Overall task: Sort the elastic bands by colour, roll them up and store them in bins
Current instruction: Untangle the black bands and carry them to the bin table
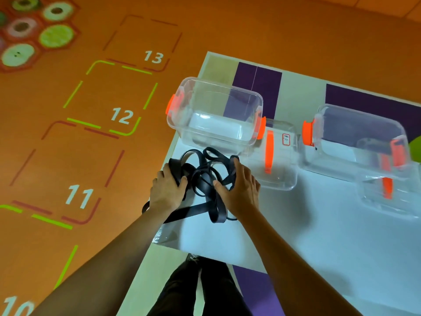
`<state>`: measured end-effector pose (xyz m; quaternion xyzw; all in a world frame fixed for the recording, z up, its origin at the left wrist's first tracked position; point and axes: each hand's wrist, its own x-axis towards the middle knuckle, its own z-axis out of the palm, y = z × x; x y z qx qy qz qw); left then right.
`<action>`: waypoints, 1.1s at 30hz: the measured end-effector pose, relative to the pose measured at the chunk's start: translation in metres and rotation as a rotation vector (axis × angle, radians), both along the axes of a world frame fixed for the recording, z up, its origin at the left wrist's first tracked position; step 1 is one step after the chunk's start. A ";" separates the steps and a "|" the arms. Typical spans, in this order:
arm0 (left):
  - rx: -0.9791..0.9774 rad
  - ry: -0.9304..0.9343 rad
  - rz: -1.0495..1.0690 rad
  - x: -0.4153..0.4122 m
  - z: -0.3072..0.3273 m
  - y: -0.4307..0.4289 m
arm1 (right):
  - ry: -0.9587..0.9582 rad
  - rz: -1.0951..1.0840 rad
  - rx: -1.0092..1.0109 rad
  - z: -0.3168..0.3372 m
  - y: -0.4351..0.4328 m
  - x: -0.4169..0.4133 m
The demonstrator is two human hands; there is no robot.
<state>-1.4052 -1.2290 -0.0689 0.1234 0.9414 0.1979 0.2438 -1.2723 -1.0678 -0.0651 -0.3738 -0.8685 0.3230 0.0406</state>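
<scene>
- An orange floor (68,156) painted with numbered squares lies beside a white sheet (296,224), where the work sits.
- The black bands (189,211) lie in one loose tangle at the sheet's left edge, just in front of the left bin (214,115).
- The left hand (167,190) is clamped on a folded bunch of bands.
- The right hand (241,188) lies over the tangle's right side, fingers curved; whether it pinches anything cannot be told.
- The right bin (360,142) stands well apart, and both clear bins look empty.
- The bands look light, limp, stretchy and likely to snag. Best take one free loop, not the knot.
</scene>
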 end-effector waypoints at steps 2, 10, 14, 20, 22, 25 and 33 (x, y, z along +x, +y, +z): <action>0.049 0.037 -0.002 0.004 0.005 -0.003 | -0.028 0.011 -0.015 0.000 -0.001 0.003; 0.158 0.083 0.033 0.006 0.008 -0.026 | -0.052 -0.015 -0.026 0.007 -0.016 0.017; 0.048 -0.068 -0.032 0.003 0.004 -0.043 | -0.087 -0.012 -0.062 0.012 -0.028 0.023; 0.041 -0.189 -0.317 0.045 0.010 -0.029 | -0.140 0.011 -0.069 0.011 -0.044 0.034; -0.033 -0.188 -0.340 0.060 0.007 -0.025 | -0.150 0.026 -0.055 0.013 -0.046 0.035; -0.219 0.011 -0.381 0.063 0.006 -0.027 | -0.164 0.041 -0.023 0.018 -0.046 0.036; -0.139 0.154 -0.331 0.053 0.035 -0.043 | -0.174 0.084 0.032 0.032 -0.063 0.039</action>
